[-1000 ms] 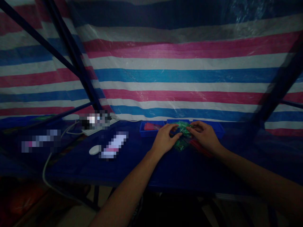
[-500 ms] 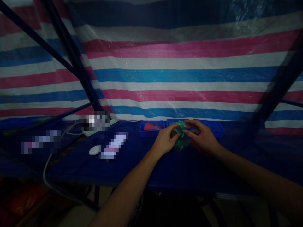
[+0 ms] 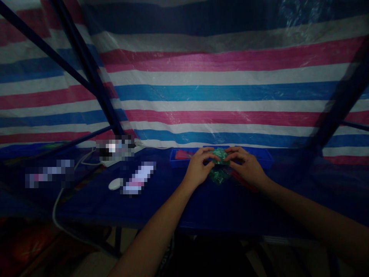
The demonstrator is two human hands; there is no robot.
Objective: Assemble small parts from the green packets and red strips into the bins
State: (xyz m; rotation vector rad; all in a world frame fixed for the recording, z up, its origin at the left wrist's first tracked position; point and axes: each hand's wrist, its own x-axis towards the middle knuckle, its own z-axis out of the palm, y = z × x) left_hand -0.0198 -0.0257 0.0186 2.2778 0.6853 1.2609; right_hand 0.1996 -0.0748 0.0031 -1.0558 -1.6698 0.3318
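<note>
A shiny green plastic packet (image 3: 220,155) is held up between my two hands. My left hand (image 3: 201,163) pinches its left side with thumb and fingers. On the other side, my right hand (image 3: 245,162) grips the right edge, fingers curled. Below it, more green shiny plastic (image 3: 218,176) lies on the blue table (image 3: 170,200). Something thin and red (image 3: 243,181) lies under my right hand, partly hidden. Behind my left hand stands a blue tray (image 3: 176,163) with red pieces (image 3: 183,154) in it. The packet's contents are too dark to make out.
Another blue tray (image 3: 264,156) sits behind my right hand. At left are a blurred-out phone (image 3: 138,177), a white oval object (image 3: 115,184), and a white power strip (image 3: 115,158) with a cable (image 3: 56,204). Blue metal posts (image 3: 96,86) frame a striped sheet (image 3: 216,90).
The green packet now shows wider and flatter between my hands. My left fingers have shifted slightly, and my right fingers have closed in on the packet's right edge.
</note>
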